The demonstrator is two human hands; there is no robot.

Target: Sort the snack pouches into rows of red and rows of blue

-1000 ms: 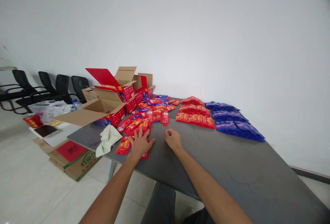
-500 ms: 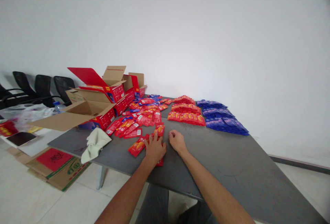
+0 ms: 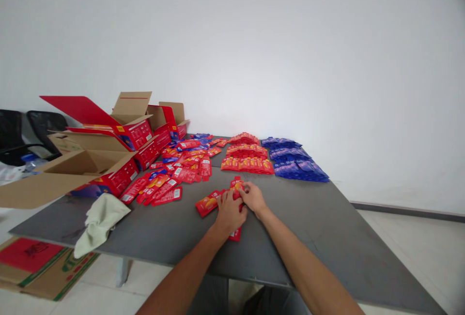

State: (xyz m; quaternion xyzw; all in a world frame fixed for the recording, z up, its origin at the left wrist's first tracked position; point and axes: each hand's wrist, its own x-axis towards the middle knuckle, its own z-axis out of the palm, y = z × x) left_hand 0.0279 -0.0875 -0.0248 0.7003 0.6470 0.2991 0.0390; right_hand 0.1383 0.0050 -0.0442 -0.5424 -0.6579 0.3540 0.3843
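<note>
My left hand (image 3: 229, 212) lies fingers-down on a small pile of red sachets (image 3: 209, 204) in the middle of the grey table (image 3: 319, 228). My right hand (image 3: 253, 197) sits right beside it, its fingers curled onto the top of the same pile near a red sachet (image 3: 237, 183). One sachet (image 3: 235, 234) pokes out under my left wrist. A loose spread of red sachets (image 3: 181, 166) lies to the left. Behind it are neat rows of red sachets (image 3: 247, 156) and blue sachets (image 3: 295, 161).
Open red and brown cardboard boxes (image 3: 109, 150) stand at the table's left end. A pale cloth (image 3: 99, 218) hangs over the near left edge. Flattened cartons (image 3: 32, 262) lie on the floor, and black chairs (image 3: 25, 133) stand by the left wall.
My left hand has dragged a few red sachets toward the table's middle. My right hand has closed in on the pile beside it. The view has turned to the right.
</note>
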